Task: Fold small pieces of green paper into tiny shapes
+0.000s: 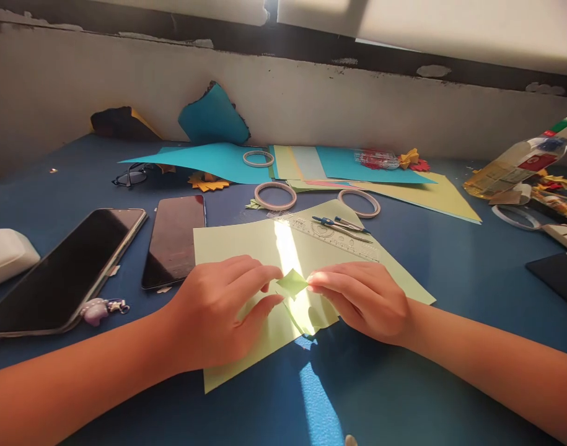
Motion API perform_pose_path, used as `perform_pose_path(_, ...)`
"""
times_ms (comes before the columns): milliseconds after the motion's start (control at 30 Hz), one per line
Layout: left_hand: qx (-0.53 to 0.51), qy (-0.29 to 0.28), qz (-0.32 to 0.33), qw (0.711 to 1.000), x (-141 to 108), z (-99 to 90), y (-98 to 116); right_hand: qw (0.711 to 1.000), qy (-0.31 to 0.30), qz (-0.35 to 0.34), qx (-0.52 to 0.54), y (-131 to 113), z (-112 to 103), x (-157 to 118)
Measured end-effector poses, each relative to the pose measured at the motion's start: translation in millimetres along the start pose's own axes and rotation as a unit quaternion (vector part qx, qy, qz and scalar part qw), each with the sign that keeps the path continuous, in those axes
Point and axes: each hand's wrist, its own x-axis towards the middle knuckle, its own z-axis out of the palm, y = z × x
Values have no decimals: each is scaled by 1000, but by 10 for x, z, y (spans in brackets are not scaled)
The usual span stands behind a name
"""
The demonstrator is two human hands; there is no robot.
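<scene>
A small green paper square (292, 284), turned like a diamond, is pinched at its right corner by my right hand (364, 298). Close to its left corner is my left hand (232, 310), thumb and index finger apart with a gap between them. Both hands are over a large pale green paper sheet (237, 248) on the blue table. Another green paper piece (306, 319) lies just below the square, partly in shadow. On the sheet's upper right rest a clear ruler (332, 238) and a blue-handled compass (341, 224).
Two phones (74, 269) (176, 241), a keychain (97, 311) and a white case (8, 255) lie on the left. Tape rolls (275, 207) and coloured paper (194, 162) are behind the sheet. A tilted bottle (520, 162) stands at the right.
</scene>
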Motion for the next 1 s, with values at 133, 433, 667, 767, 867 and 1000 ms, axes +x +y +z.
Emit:
perform_pose_path(133, 26, 11, 17, 999, 22, 33, -23, 1000, -3, 4, 1, 8, 12, -9)
perform_pose_path(433, -3, 16, 35, 999, 9, 12, -15, 1000, -12, 7, -2, 11, 8, -19)
perform_pose_path(667, 37, 23, 59, 997, 43, 23, 17, 997, -67, 23, 17, -15, 14, 2)
perform_pose_path(767, 52, 6, 66, 996, 67, 13, 34, 995, -97, 9, -7, -25, 6, 22)
perform_pose_path(867, 69, 0, 65, 995, 67, 13, 41, 993, -112, -18, -30, -32, 2, 30)
perform_pose_path(1000, 85, -3, 60, 995, 44, 39, 54, 989, -129, -38, -56, -46, 4, 32)
